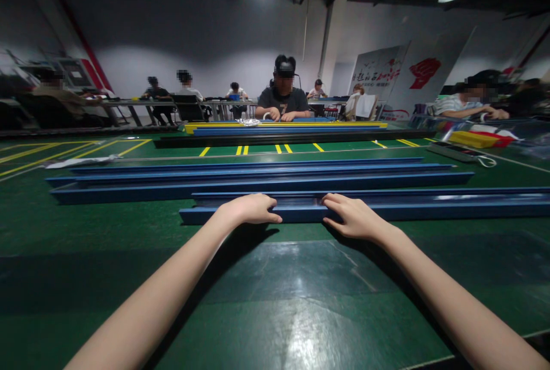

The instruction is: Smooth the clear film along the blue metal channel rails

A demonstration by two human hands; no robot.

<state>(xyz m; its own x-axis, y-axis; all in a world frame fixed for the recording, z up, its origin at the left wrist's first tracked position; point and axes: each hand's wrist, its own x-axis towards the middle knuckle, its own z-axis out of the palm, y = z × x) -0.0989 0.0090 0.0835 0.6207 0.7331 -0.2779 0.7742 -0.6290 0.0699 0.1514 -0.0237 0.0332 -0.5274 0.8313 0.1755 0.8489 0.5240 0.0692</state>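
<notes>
My left hand [255, 209] is half curled near the left end of the near channel [301, 215], which lies on the green table in front of me. Its thumb and fingers are parted at the front wall; how firmly it holds, I cannot tell. My right hand [350, 212] is about as open, fingertips reaching over that wall into the trough, thumb in front; I cannot tell if it grips.

I judge this channel to be the one being worked on. The blue channels beyond [129, 192] are out of my hands; nothing shows whether any is finished, or what this one lacks.

On the table [51, 232], yellow lines [47, 152] run at far left beside a white strip [83, 161]. Past the middle lies a black bar [301, 140]; at right, a yellow tray [472, 140].

In the room, people sit at benches on the left, one person [283, 101] works opposite, panels with a red fist [425, 72] stand behind, and someone in stripes [458, 105] sits at right.
</notes>
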